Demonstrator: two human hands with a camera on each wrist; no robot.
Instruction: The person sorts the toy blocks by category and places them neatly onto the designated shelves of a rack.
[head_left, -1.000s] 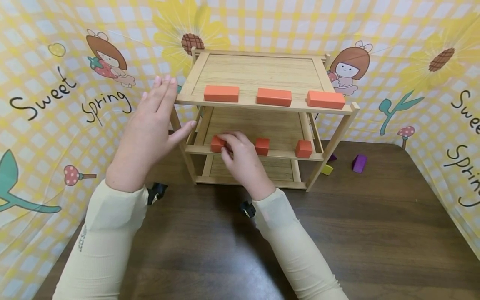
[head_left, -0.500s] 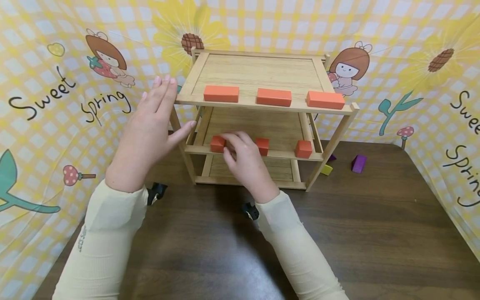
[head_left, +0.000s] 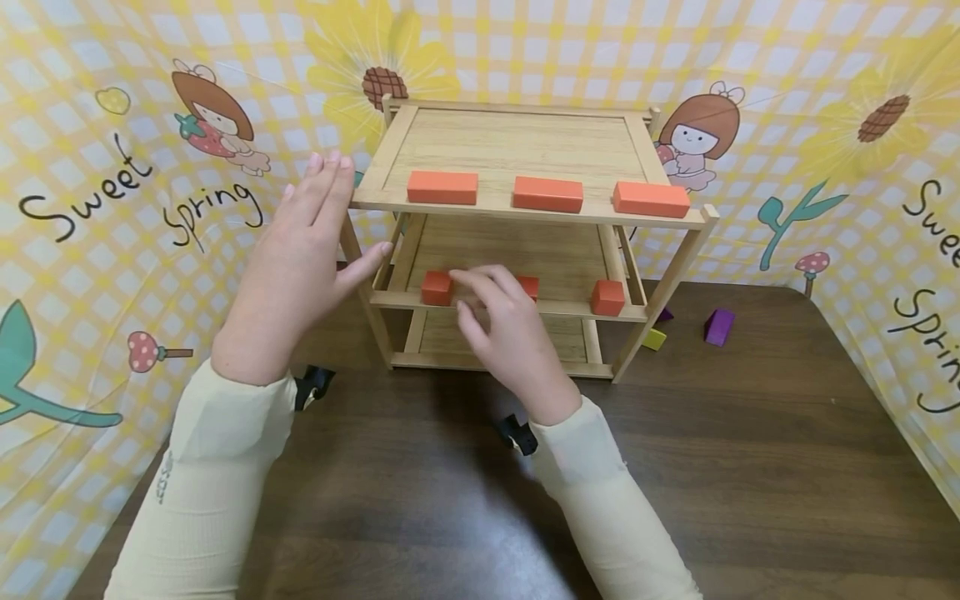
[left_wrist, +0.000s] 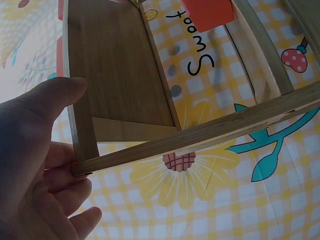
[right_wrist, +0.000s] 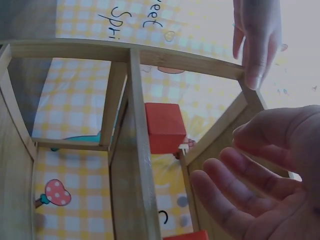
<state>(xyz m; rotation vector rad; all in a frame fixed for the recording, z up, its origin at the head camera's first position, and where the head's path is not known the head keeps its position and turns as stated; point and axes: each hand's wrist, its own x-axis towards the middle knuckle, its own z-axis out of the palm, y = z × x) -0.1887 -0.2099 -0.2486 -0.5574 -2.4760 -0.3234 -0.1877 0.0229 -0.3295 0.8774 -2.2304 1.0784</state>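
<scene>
A three-tier wooden shelf (head_left: 525,150) stands on the dark table. At its upper left corner my left hand (head_left: 292,250) rests with straight fingers, the thumb (left_wrist: 70,92) lying against the front edge. Three orange-red blocks line the middle tier: a left block (head_left: 437,287), a partly hidden middle block (head_left: 529,287) and a right block (head_left: 607,297). My right hand (head_left: 513,333) hovers just right of the left block, fingers loosely bent. In the right wrist view, a gap shows between these fingers (right_wrist: 220,200) and the red block (right_wrist: 166,127).
Along the top tier's front edge lie three long orange blocks, a left one (head_left: 442,187), a centre one (head_left: 547,194) and a right one (head_left: 651,199). A purple block (head_left: 718,327) and a yellow block (head_left: 654,339) sit right of the shelf. Patterned cloth (head_left: 525,42) surrounds the table.
My right hand has come away from the left block on the middle tier, drifting right and toward me. That block stays in place. My left hand keeps its position.
</scene>
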